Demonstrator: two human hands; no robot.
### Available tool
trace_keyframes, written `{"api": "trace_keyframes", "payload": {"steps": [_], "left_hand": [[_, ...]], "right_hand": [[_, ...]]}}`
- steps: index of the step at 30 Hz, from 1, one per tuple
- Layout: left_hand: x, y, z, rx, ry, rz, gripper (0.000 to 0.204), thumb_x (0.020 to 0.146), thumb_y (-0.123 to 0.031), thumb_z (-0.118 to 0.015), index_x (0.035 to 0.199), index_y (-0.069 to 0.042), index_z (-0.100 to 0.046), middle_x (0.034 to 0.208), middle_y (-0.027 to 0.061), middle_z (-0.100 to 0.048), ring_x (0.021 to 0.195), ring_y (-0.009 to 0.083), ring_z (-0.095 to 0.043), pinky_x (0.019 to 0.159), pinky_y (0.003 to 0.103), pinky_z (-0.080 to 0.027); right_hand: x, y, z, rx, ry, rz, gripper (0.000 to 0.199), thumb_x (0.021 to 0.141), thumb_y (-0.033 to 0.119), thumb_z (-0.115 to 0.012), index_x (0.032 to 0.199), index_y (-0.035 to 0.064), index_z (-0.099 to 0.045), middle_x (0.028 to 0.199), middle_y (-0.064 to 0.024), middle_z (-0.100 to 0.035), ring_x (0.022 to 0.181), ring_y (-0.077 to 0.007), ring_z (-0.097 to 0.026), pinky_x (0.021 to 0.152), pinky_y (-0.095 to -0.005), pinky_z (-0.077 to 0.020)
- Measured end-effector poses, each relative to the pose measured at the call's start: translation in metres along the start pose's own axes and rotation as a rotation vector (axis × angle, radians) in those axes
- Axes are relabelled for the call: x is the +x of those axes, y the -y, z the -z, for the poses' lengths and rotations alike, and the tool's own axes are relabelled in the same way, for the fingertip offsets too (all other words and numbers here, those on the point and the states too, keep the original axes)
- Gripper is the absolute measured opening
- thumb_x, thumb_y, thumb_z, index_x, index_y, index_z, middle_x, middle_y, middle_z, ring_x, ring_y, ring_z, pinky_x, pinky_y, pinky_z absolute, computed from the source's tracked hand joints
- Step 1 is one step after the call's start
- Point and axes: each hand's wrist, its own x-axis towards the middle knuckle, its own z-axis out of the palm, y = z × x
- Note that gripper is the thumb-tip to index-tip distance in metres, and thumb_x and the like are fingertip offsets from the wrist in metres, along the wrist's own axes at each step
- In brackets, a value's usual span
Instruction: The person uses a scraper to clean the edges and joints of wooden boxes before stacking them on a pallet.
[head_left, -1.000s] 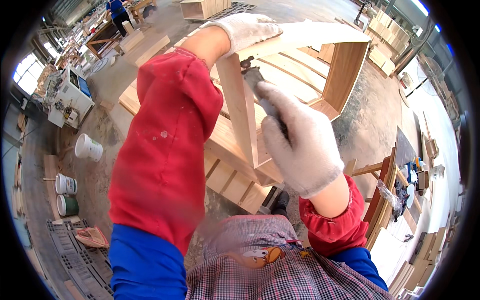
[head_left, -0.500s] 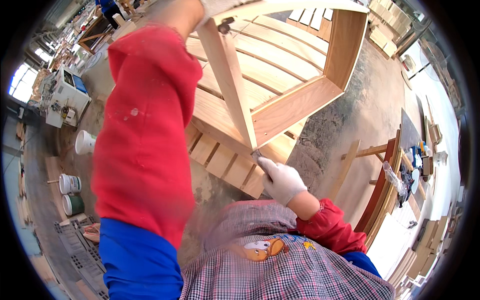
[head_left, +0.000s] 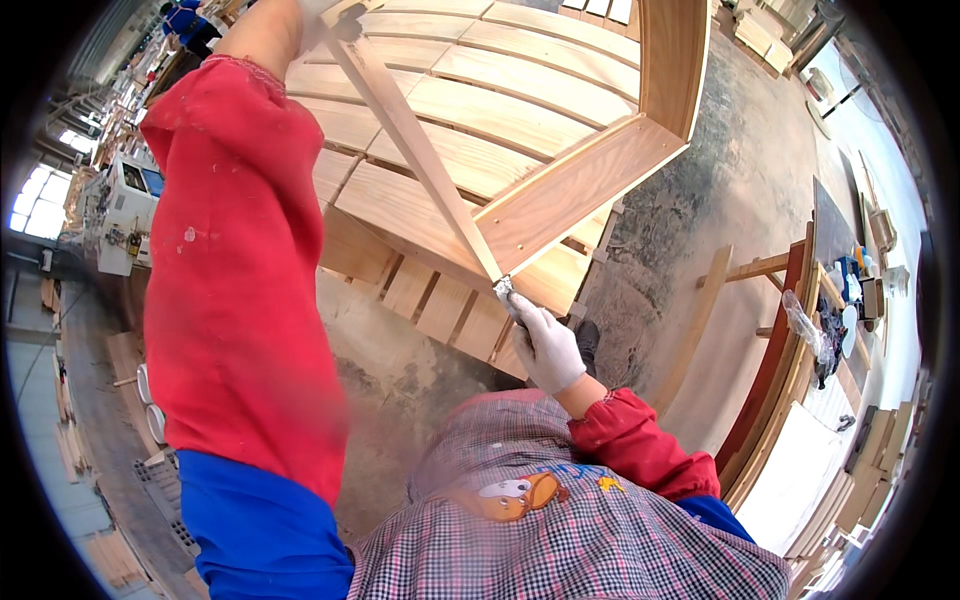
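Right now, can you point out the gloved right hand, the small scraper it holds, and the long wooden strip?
right hand (head_left: 548, 348), head view, back of the white glove.
scraper (head_left: 505, 292), head view, metal blade at the strip's lower end.
wooden strip (head_left: 415, 150), head view, middle of its length.

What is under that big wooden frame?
Under the wooden frame lies a stack of flat wooden slat panels, resting on the dusty concrete floor. The red sleeve covers the stack's left part, so what lies there stays hidden.
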Motion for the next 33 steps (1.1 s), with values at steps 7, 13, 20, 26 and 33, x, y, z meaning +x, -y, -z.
{"api": "trace_keyframes", "payload": {"steps": [7, 13, 20, 26, 33], "left_hand": [[-0.005, -0.001, -0.001, -0.015, -0.013, -0.001, 0.037, 0.095, -0.029, -0.057, 0.119, 0.000, -0.061, 0.113, 0.0055, -0.063, 0.101, 0.0146, -0.057, 0.090, 0.027, -0.044], [-0.006, -0.002, 0.001, -0.032, -0.030, -0.004, 0.037, 0.095, -0.027, -0.056, 0.119, 0.000, -0.060, 0.114, 0.0058, -0.062, 0.102, 0.0150, -0.057, 0.091, 0.027, -0.044], [-0.011, -0.001, -0.003, -0.054, -0.044, -0.006, 0.037, 0.095, -0.026, -0.056, 0.120, 0.001, -0.059, 0.116, 0.0061, -0.061, 0.102, 0.0155, -0.057, 0.091, 0.027, -0.044], [-0.013, -0.005, 0.000, -0.065, -0.068, -0.012, 0.036, 0.095, -0.025, -0.056, 0.120, 0.002, -0.058, 0.117, 0.0064, -0.061, 0.103, 0.0160, -0.057, 0.091, 0.027, -0.044], [-0.010, -0.012, -0.014, -0.107, -0.160, -0.092, 0.036, 0.096, -0.024, -0.056, 0.121, 0.003, -0.057, 0.118, 0.0068, -0.060, 0.103, 0.0165, -0.057, 0.092, 0.027, -0.044]], "right_hand": [[0.001, 0.001, -0.002, 0.049, -0.047, 0.017, 0.039, 0.084, 0.005, -0.056, 0.123, 0.0076, -0.054, 0.090, -0.0159, -0.061, 0.075, -0.0346, -0.062, 0.064, -0.0408, -0.0524], [-0.001, -0.002, -0.002, 0.020, -0.022, 0.009, 0.041, 0.083, 0.005, -0.057, 0.124, 0.0086, -0.054, 0.090, -0.0144, -0.062, 0.075, -0.0340, -0.063, 0.065, -0.0403, -0.0526], [0.005, 0.005, 0.008, -0.051, 0.027, -0.028, 0.042, 0.082, 0.005, -0.057, 0.123, 0.0106, -0.055, 0.091, -0.0146, -0.062, 0.075, -0.0346, -0.063, 0.064, -0.0409, -0.0525], [0.005, 0.017, 0.015, -0.079, 0.043, -0.056, 0.041, 0.083, 0.007, -0.057, 0.124, 0.0113, -0.054, 0.089, -0.0152, -0.061, 0.075, -0.0351, -0.063, 0.064, -0.0417, -0.0523], [-0.001, 0.014, 0.044, -0.060, 0.011, -0.153, 0.040, 0.086, 0.010, -0.054, 0.126, 0.0082, -0.052, 0.106, -0.0180, -0.063, 0.090, -0.0374, -0.063, 0.076, -0.0399, -0.0529]]}}
